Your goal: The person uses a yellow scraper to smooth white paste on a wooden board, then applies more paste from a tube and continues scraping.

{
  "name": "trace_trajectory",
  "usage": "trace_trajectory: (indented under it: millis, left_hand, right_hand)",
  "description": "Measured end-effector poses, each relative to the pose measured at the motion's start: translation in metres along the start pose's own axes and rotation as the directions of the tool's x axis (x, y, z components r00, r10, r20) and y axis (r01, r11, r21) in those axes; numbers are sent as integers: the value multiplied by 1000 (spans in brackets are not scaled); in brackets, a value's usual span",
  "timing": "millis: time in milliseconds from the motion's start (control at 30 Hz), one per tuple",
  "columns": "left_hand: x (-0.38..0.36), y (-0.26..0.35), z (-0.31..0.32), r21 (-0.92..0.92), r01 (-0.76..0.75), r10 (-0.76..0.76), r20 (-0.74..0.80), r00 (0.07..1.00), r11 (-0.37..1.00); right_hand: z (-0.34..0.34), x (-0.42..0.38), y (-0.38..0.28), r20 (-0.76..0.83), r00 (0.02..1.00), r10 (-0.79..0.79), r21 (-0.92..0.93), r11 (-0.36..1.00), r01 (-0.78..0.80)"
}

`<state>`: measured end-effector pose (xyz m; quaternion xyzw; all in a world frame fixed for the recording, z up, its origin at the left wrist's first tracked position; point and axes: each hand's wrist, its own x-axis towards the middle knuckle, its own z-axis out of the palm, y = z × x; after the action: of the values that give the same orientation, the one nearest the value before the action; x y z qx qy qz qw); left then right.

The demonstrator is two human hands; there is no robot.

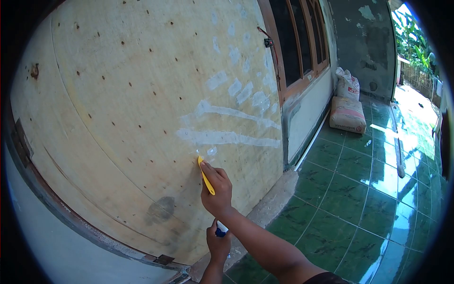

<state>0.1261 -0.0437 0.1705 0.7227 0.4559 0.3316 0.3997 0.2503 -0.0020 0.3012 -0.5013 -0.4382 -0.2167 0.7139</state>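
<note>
My right hand [218, 190] is closed around a yellow putty knife [206, 178], with its tip at the face of a pale plywood panel [127, 99]. Right by that tip are small white filler dabs [211, 151]. Two long white filler streaks [222, 137] run across the panel just above, and more white patches dot its upper right. Lower down, my left hand [218, 244] is wrapped round a white and dark blue object [221, 229], mostly hidden by the fingers and right forearm. Dark spots mark the wood in rows.
Green floor tiles [331, 203] stretch to the right, wet or glossy in the sunlight. Two sacks [347, 115] stand by the far wall. A white pipe [312, 142] lies along the wall base under a brown-framed window [302, 42]. A wire with a small black fitting [269, 43] hangs beside the panel.
</note>
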Motion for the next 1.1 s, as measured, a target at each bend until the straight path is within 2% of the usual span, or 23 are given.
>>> trace_trajectory:
  millis: [133, 233, 267, 500, 600, 667, 700, 767, 800, 867, 900, 933, 1000, 1100]
  left_hand:
    - [-2, 1, 7, -49, -2, 1, -3, 1000, 999]
    - [-4, 2, 6, -34, -24, 23, -6, 1000, 999]
    - [-3, 2, 4, -29, -27, 27, 0, 1000, 999]
    - [-5, -10, -7, 30, -8, 9, -38, 999, 1000]
    - [7, -53, 0, -93, -111, 111, 1, 994, 989]
    - [0, -41, 1, -115, -224, 221, -36, 975, 968]
    - [-2, -34, 2, -111, -292, 286, -71, 956, 950]
    - [4, -51, 6, -146, -155, 154, -16, 988, 977]
    - [9, -61, 7, -159, -85, 88, 10, 996, 984]
    - [-2, -12, -2, -60, -62, 61, -19, 998, 996]
    - [-6, 4, -6, -13, -43, 43, -39, 998, 999]
    - [-5, -6, -7, -41, -39, 39, -11, 999, 998]
    - [-9, 1, -14, -23, -33, 32, -21, 999, 999]
    - [-8, -6, -19, -23, -54, 53, -38, 998, 998]
  right_hand:
    - [-17, 12, 4, 80, 970, 231, 120, 964, -239]
    - [-13, 13, 13, -90, 996, 25, 42, 999, -21]
    - [-7, 9, 15, -99, 995, -12, 24, 1000, 15]
    - [31, -11, -7, -144, 987, 71, -141, 986, -91]
    - [42, -22, -23, -73, 997, 38, -187, 981, -51]
    - [41, -23, -40, -66, 998, 19, -171, 985, -30]
    - [37, -22, -42, -50, 998, 23, -85, 996, -27]
    - [25, -19, -42, -21, 999, 25, 95, 995, -23]
    - [17, -12, -39, -37, 993, 113, 193, 976, -104]
    - [12, 5, -19, -243, 963, 117, 148, 985, -83]
    - [8, 10, -10, -242, 943, 230, 129, 971, -203]
    - [5, 19, -3, -265, 916, 302, 148, 951, -271]
    - [7, 23, 23, -301, 909, 289, 97, 957, -273]
    - [17, 20, 25, -309, 914, 264, 53, 964, -261]
